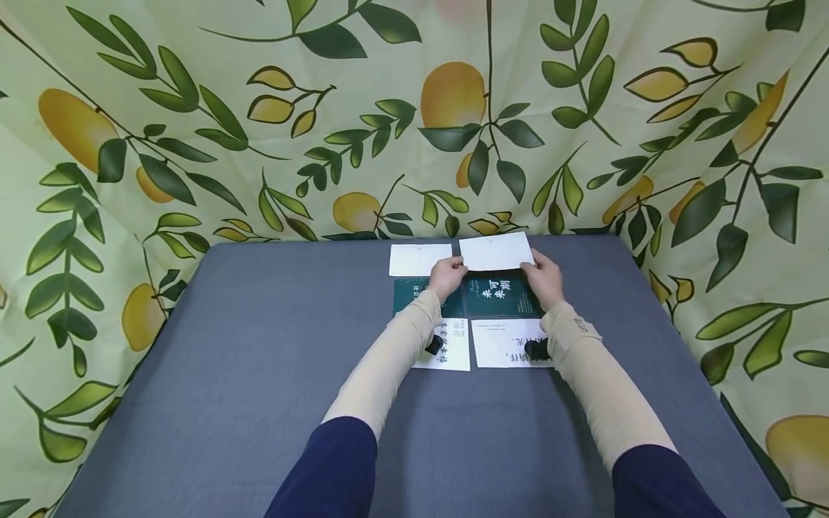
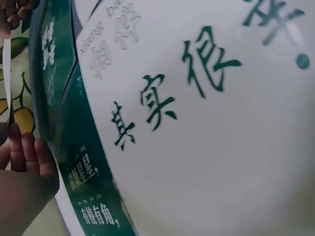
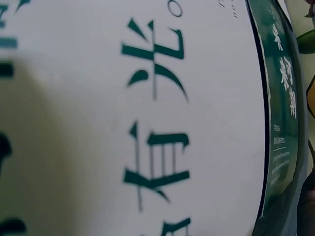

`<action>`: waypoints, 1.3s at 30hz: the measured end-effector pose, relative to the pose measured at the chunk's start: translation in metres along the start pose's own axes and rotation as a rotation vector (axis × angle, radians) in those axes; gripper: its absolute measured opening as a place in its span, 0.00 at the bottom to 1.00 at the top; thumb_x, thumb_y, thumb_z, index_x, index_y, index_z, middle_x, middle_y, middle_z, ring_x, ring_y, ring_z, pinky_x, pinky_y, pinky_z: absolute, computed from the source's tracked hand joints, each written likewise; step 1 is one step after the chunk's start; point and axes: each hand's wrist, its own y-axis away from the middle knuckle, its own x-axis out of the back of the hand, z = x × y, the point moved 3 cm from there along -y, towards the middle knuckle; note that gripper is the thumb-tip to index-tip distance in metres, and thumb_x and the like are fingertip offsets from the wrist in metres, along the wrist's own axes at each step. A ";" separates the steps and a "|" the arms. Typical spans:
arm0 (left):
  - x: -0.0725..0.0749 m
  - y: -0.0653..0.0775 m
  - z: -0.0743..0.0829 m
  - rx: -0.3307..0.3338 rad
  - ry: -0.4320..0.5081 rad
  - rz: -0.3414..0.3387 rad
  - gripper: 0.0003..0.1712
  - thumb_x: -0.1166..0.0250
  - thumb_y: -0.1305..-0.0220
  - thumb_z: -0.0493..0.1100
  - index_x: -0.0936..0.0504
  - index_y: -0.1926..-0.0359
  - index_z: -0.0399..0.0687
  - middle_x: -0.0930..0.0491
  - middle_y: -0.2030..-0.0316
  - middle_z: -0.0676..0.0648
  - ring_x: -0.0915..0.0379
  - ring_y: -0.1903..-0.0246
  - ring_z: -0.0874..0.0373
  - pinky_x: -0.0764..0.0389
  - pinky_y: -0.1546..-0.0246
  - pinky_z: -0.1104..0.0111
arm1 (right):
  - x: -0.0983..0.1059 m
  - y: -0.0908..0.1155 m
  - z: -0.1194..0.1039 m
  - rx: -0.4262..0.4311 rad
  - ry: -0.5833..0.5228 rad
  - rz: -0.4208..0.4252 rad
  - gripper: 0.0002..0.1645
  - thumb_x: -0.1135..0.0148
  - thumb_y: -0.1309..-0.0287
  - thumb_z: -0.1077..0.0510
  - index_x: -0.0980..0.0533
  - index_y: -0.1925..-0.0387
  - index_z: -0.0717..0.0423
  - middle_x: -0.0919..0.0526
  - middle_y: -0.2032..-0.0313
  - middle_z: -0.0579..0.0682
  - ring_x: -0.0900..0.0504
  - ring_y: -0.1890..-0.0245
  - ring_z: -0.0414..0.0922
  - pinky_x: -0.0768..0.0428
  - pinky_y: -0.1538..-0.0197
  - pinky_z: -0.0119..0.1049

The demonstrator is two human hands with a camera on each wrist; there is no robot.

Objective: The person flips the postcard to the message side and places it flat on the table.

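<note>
Both hands hold a white card [image 1: 496, 252] by its near corners, tilted at the table's far edge. My left hand [image 1: 447, 277] pinches the left corner; my right hand [image 1: 545, 279] pinches the right one. In the left wrist view the card [image 2: 7, 73] appears nearly edge-on by the left hand [image 2: 27, 182]. Just below it lie two dark green cards with white writing, a left one [image 1: 408, 289] and a right one [image 1: 499, 306]. Nearer still are two white cards with green characters, the left [image 1: 456, 345] and the right [image 1: 501, 345], partly hidden by my wrists.
A mostly blank white card [image 1: 421, 259] lies at the far edge, left of the held card. Grey cloth covers the table [image 1: 272, 360]. A curtain [image 1: 376, 165] printed with leaves and fruit hangs behind and along both sides.
</note>
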 end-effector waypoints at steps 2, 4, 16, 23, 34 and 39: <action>-0.001 -0.001 -0.002 -0.009 -0.022 -0.007 0.20 0.48 0.32 0.40 0.26 0.41 0.43 0.24 0.48 0.42 0.31 0.59 0.56 0.30 0.57 0.71 | 0.000 -0.001 0.001 0.004 0.052 0.008 0.29 0.50 0.37 0.56 0.37 0.34 0.50 0.25 0.47 0.59 0.29 0.57 0.47 0.31 0.52 0.36; -0.002 -0.001 -0.003 -0.019 -0.051 -0.010 0.19 0.48 0.32 0.40 0.25 0.42 0.43 0.23 0.49 0.42 0.31 0.59 0.56 0.30 0.57 0.71 | -0.001 -0.002 0.002 0.009 0.096 0.016 0.31 0.50 0.38 0.56 0.38 0.33 0.54 0.25 0.56 0.60 0.29 0.62 0.48 0.32 0.56 0.36; -0.008 0.006 -0.002 0.003 -0.102 -0.042 0.19 0.48 0.31 0.44 0.24 0.47 0.35 0.24 0.47 0.38 0.28 0.48 0.48 0.27 0.48 0.62 | -0.004 -0.004 0.007 -0.065 0.229 0.034 0.30 0.50 0.37 0.53 0.39 0.38 0.63 0.24 0.54 0.64 0.25 0.59 0.53 0.26 0.54 0.43; -0.008 0.003 -0.004 0.020 -0.124 -0.049 0.23 0.47 0.32 0.45 0.28 0.40 0.40 0.29 0.38 0.43 0.28 0.49 0.53 0.27 0.45 0.62 | -0.006 -0.005 0.006 -0.113 0.275 0.014 0.30 0.53 0.36 0.51 0.37 0.36 0.63 0.26 0.46 0.66 0.26 0.50 0.56 0.27 0.45 0.49; -0.004 0.005 0.000 0.001 -0.088 -0.030 0.24 0.47 0.33 0.45 0.29 0.39 0.39 0.28 0.39 0.41 0.33 0.39 0.49 0.31 0.38 0.60 | -0.003 0.002 -0.001 -0.119 0.241 -0.013 0.29 0.54 0.34 0.51 0.37 0.36 0.61 0.28 0.44 0.65 0.28 0.49 0.56 0.29 0.43 0.50; 0.003 0.009 0.003 -0.023 -0.078 -0.063 0.25 0.48 0.32 0.45 0.31 0.37 0.39 0.29 0.39 0.42 0.34 0.38 0.49 0.31 0.39 0.60 | -0.002 0.005 -0.004 -0.103 0.211 -0.034 0.30 0.54 0.33 0.50 0.39 0.35 0.59 0.30 0.43 0.63 0.30 0.49 0.55 0.30 0.42 0.50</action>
